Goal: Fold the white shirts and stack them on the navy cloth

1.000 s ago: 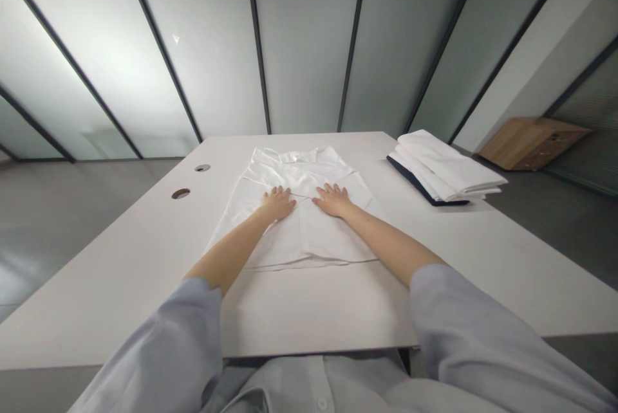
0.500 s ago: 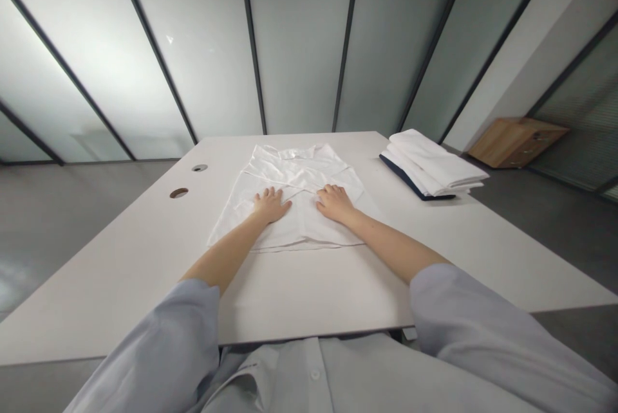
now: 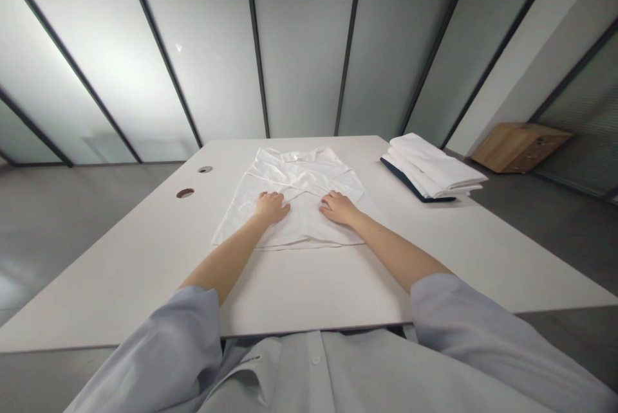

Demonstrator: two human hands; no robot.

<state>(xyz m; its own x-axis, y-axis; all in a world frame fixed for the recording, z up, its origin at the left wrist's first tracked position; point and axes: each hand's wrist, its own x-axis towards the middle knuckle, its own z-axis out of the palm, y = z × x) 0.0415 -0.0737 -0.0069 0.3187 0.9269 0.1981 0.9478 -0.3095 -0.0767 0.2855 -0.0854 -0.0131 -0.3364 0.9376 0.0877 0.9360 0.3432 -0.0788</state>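
Observation:
A thin white garment [image 3: 309, 223], apparently a shirt, lies spread and wrinkled on the white table, with crossing folds over its middle and what looks like a collar at the far end. On its left half rests my left hand [image 3: 271, 207], palm down, fingers slightly bent. My right hand [image 3: 339, 208] presses on the right half in much the same way, thumb towards the middle. Both hands touch the cloth from above, and neither has visibly gathered any of it. The near hem lies between my forearms.
A stack of folded white cloth [image 3: 432, 165] sits on a dark navy piece [image 3: 410, 184] at the table's right side. Two round holes pierce the white table [image 3: 318, 291] on the left. A wooden cabinet [image 3: 519, 146] stands on the floor beyond, and frosted panels [image 3: 304, 46] rise behind.
My fingers have gone from spread flat to slightly bent and closer together on the garment. My right hand has shifted slightly to the right. The whole view has tilted a little.

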